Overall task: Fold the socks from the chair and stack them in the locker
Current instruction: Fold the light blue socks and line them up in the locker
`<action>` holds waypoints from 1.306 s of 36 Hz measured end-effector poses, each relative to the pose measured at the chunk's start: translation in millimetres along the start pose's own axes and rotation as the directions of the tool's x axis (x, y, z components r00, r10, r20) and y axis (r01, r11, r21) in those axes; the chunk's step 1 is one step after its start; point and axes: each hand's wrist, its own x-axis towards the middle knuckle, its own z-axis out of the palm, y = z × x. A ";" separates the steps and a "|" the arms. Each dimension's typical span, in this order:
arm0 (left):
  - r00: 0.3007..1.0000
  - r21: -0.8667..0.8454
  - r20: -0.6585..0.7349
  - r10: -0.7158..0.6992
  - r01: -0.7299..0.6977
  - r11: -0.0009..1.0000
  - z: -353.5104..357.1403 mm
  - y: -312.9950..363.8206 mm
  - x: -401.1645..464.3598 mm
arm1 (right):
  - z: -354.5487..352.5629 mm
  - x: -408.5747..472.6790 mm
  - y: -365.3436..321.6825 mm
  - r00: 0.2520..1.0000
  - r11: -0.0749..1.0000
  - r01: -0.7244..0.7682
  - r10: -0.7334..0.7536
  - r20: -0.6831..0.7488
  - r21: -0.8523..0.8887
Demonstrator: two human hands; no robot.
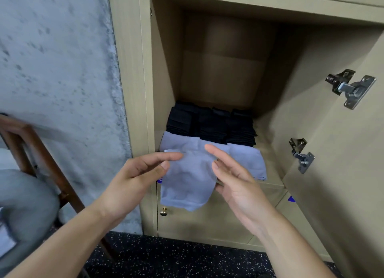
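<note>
The open locker [276, 169] holds rows of folded black socks [212, 124] at the back and folded light blue socks [245, 159] along its front edge. One more light blue sock [187, 184] lies partly on that front row and hangs down over the shelf edge. My left hand [135, 173] pinches its upper left edge between thumb and forefinger. My right hand [234, 178] is at the sock's right edge with fingers fairly straight, the thumb touching the fabric. The wooden chair [41, 153] stands at the left with grey cloth [22, 200] on it.
The locker door [342, 142] stands open at the right with two metal hinges [351, 88]. Below is a shut compartment with a small brass knob [163, 211]. A rough grey wall [62, 70] is left of the locker. The floor [166, 259] is dark and speckled.
</note>
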 end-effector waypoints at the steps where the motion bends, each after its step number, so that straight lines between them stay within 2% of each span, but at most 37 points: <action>1: 1.000 -0.007 -0.004 0.000 0.000 1.000 -0.6 0.0 0.8 | 0.4 0.0 0.5 1.000 1.000 -0.001 0.001 0.008 -0.030; 7: 0.999 -0.024 -0.032 0.012 -0.013 1.000 -2.7 -2.7 3.9 | 1.1 0.7 4.7 1.000 0.986 -0.013 0.013 0.000 -0.168; 15: 0.999 0.090 0.044 0.004 -0.008 0.996 2.0 -9.3 1.5 | -3.2 2.7 8.9 0.999 0.989 0.006 -0.012 -0.036 -0.150; 19: 1.000 0.079 -0.014 -0.017 0.019 0.997 3.5 -12.4 3.1 | -2.1 2.0 7.7 1.000 0.985 0.021 -0.022 -0.002 -0.174; 25: 0.997 0.039 -0.070 -0.026 0.029 0.999 1.9 -12.9 6.3 | -4.2 5.2 15.2 1.000 0.949 0.027 -0.030 -0.004 -0.313; 32: 0.990 0.251 -0.135 0.050 -0.015 0.968 -0.7 -20.1 8.9 | -5.4 9.1 20.6 0.991 0.902 0.101 -0.130 -0.041 -0.419; 40: 0.985 0.370 -0.101 0.142 -0.096 0.924 -1.9 -20.8 10.0 | -8.5 11.2 22.0 0.978 0.850 0.143 -0.199 -0.058 -0.507; 47: 0.987 0.427 -0.084 0.138 -0.089 0.900 -2.2 -21.7 10.2 | -9.0 11.3 21.7 0.967 0.835 0.173 -0.244 -0.069 -0.522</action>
